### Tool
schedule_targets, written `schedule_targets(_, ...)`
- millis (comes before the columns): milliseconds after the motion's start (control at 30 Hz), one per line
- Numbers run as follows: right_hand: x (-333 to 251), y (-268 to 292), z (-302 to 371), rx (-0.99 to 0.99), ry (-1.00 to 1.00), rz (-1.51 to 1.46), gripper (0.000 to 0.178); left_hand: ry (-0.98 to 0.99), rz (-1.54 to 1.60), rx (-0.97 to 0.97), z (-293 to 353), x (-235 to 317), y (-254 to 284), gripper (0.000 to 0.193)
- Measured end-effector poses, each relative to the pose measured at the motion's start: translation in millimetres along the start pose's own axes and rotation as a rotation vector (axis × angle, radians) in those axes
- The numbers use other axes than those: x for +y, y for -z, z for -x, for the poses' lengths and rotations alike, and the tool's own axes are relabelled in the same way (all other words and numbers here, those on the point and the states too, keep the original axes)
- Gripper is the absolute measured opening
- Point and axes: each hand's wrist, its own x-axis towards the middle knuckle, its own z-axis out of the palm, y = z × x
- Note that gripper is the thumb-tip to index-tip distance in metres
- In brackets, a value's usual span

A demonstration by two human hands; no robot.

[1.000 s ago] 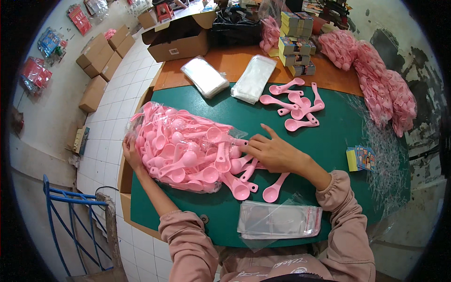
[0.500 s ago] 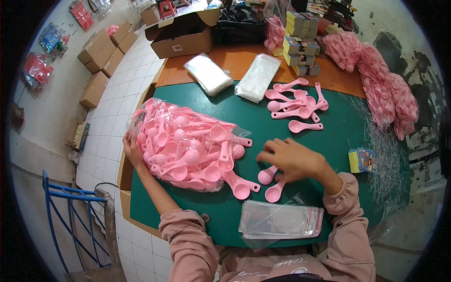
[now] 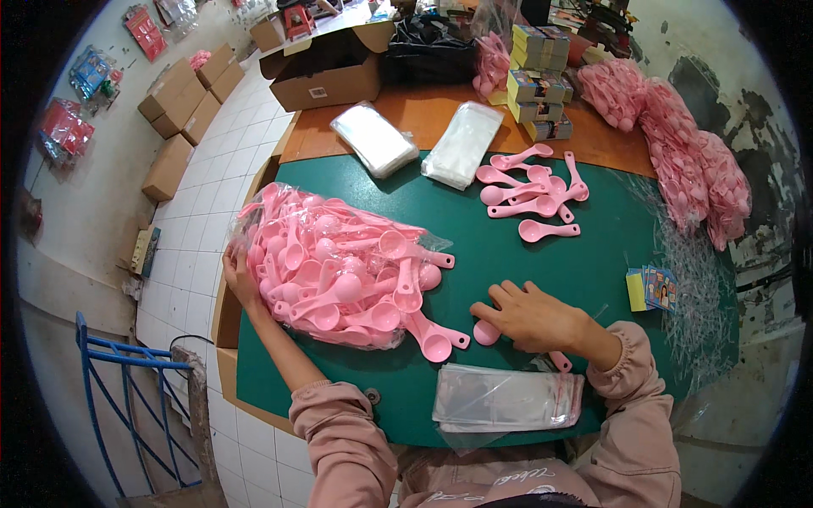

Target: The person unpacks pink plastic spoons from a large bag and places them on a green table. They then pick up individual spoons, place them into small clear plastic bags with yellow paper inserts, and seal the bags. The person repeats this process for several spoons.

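A clear plastic bag (image 3: 313,262) full of pink measuring spoons lies on the green table at left, with several spoons spilling from its right end. My left hand (image 3: 240,275) is closed on the bag's left edge, its fingers partly hidden. Right of the bag, my right hand (image 3: 535,319) is low over the table with curled fingers on pink measuring spoons. One round spoon bowl (image 3: 485,332) shows under the fingertips, and a spoon handle (image 3: 561,361) sticks out below the palm. Clear plastic sleeves (image 3: 508,398) lie in a stack nearest me.
Loose pink spoons (image 3: 533,190) lie farther back, below two packs of clear bags (image 3: 374,140). Banded card stacks (image 3: 540,85) stand behind them. At right are small cards (image 3: 652,289), crumpled plastic and bulging bags of spoons (image 3: 677,161). An open carton (image 3: 326,80) sits at the far left.
My right hand has come down toward me and slightly right, onto the spoons it hovered above. One spoon beneath it has shifted, its handle now showing. My left hand stays on the bag.
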Motion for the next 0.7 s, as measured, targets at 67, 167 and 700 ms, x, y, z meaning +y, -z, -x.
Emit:
schedule_targets(67,9,-4,0,-0.017,0.007,-0.049,0.048,-0.006,-0.004,-0.012,1,2,1,0.042)
schedule_targets(167,51,-7,0,0.021,0.061,-0.160,0.043,-0.003,-0.046,-0.004,5,5,-8,0.042)
schedule_targets(700,59,-18,49,0.170,-0.223,-0.226,0.069,0.005,0.081,-0.013,-8,-13,-1,0.037)
